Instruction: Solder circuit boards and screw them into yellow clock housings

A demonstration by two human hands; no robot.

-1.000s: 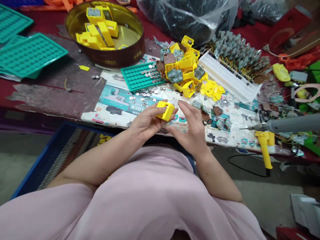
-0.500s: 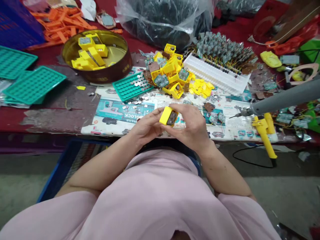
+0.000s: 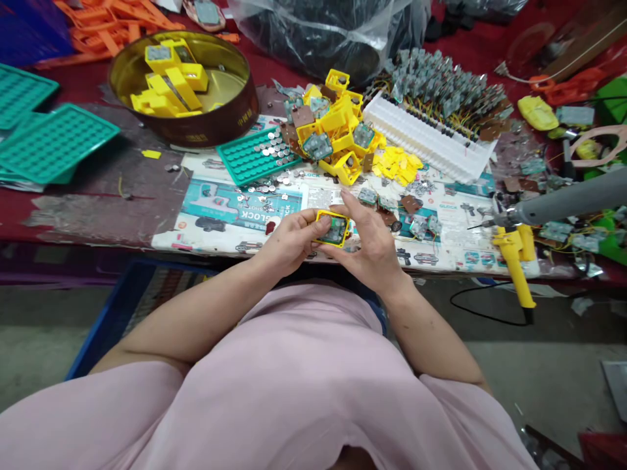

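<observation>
Above the table's front edge, a small yellow plastic case (image 3: 337,231) faces up with its open side, and a green circuit board shows inside it. My left hand (image 3: 290,243) grips the case from the left, its thumb laid over the board. On the other side, my right hand (image 3: 375,247) holds the case between the thumb at the lower edge and fingers at the upper right. Just beyond are a heap of yellow cases (image 3: 337,127), small flat yellow pieces (image 3: 398,164) and a teal tray (image 3: 240,160) with silver button-like discs (image 3: 277,147).
A round tin (image 3: 206,134) with yellow cases stands at back left, near teal trays (image 3: 59,147) and orange parts (image 3: 110,26). A white rack (image 3: 431,140) carries wired boards. At right, a grey screwdriver-like tool (image 3: 568,199) points inward above a yellow soldering-iron-like tool (image 3: 516,267).
The case has been turned in my hands, so its open side with the green board now faces up. My left thumb has moved onto the board. The whole view has shifted slightly.
</observation>
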